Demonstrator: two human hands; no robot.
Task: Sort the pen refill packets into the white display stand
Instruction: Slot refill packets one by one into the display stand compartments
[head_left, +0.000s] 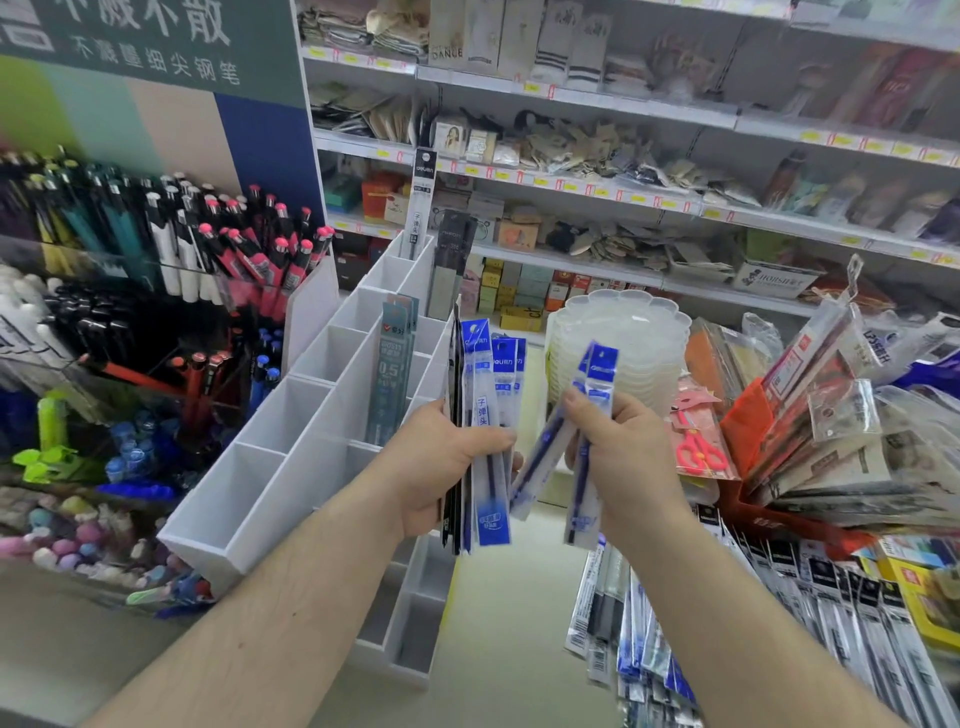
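1. Both bare forearms reach in from the lower edge, about 6 to 7 o'clock, meeting near mid-frame.
2. At centre, the left hand (447, 467) has its fingers and thumb clamped round a stack of pen refill packets (485, 415); the front ones have blue headers, darker ones sit behind, and all stand nearly upright.
3. Just toward 3 o'clock of it, the right hand (623, 462) pinches two blue refill packets (589, 400), the thumb pressing on their front; they fan out slightly and tilt, close to the left hand's stack.
4. From 8 o'clock up toward 12 o'clock runs the white display stand (291, 415), a stepped row of open compartments just beside the left hand.
5. One middle compartment holds grey-green refill packets (392, 364) marked 0.5; a compartment at the far end holds a black-topped packet (421, 202), and a dark packet (451, 265) stands at the stand's right side.
6. At 9 o'clock, a pen rack (156, 249) shows pens with pink, black and teal caps.
7. At 5 o'clock, more refill packets (779, 623) hang in rows.
8. At 2 to 3 o'clock sit a stack of clear plastic trays (618, 343), pink scissors (698, 452) in a packet and a fan of bagged goods.
9. Store shelves (623, 197) fill 12 to 2 o'clock.
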